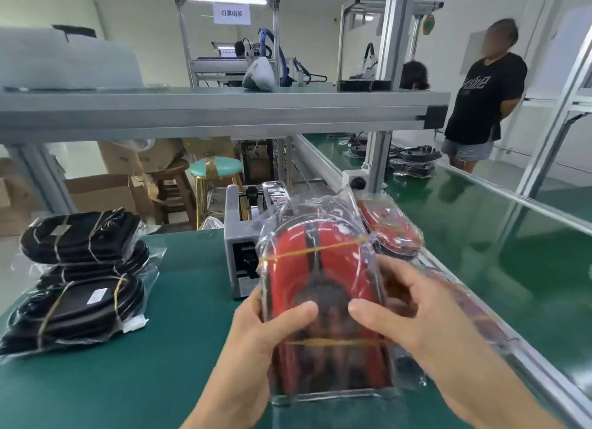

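Fingers point(397, 278) curl round the load from both sides. I see my left hand point(266, 329) gripping the clear plastic bag of red and black curved parts point(320, 268) at its left edge, thumb laid across the front. My right hand point(413, 316) grips the right edge the same way, and the two thumb tips sit near each other without meeting.

The bag is held up at the 6 o'clock part of my view, above the dark green table mat point(128, 380) and tilted away from me. Its film is crinkled and glossy. The parts inside are bright red with black ribs down the middle, rounded at the far end. One thin yellow rubber band point(307, 252) crosses the upper half and a second yellow rubber band point(336, 343) crosses just below my thumbs.

At 1 o'clock from the bag lies another bagged red bundle point(394, 230). At 11 o'clock stands a grey metal dispenser machine point(240, 252). At 9 o'clock, well apart, sits a stack of bagged black bundles point(83, 278).
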`<control>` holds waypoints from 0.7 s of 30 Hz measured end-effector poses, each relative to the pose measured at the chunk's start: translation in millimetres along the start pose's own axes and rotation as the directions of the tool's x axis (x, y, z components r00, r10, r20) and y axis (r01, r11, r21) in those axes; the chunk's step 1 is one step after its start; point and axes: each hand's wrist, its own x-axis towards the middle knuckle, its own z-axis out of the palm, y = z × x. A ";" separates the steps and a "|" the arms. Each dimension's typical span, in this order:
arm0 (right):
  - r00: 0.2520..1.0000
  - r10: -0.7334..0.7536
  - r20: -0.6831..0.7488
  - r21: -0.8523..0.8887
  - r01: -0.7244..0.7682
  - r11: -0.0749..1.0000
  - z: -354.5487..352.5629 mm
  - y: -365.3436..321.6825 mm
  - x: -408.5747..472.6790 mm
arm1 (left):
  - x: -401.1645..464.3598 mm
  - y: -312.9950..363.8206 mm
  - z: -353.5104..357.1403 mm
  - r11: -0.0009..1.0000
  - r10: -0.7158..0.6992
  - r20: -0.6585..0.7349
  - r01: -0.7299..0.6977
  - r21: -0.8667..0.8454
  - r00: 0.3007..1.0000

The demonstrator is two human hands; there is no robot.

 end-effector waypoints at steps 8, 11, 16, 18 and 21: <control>0.963 -0.064 0.261 0.192 0.013 0.981 78.5 11.7 40.6 | -39.3 -6.4 -77.4 0.983 0.088 -0.132 -0.064 0.172 0.987; 0.939 -0.138 0.315 0.196 0.078 0.978 89.8 15.8 49.4 | -39.1 -12.1 -83.9 0.966 0.128 -0.115 -0.098 0.238 0.985; 0.925 -0.154 0.348 0.263 0.061 0.963 95.3 26.2 53.1 | -24.2 10.7 -82.7 0.942 0.289 -0.128 -0.258 0.212 0.949; 0.929 -0.188 0.319 0.211 0.124 0.970 95.1 29.1 54.6 | -16.8 25.4 -81.6 0.926 0.342 -0.068 -0.324 0.194 0.937; 0.917 -0.349 0.190 0.106 0.334 0.936 94.0 29.1 54.6 | -11.2 30.9 -80.5 0.862 0.427 -0.041 -0.393 0.320 0.903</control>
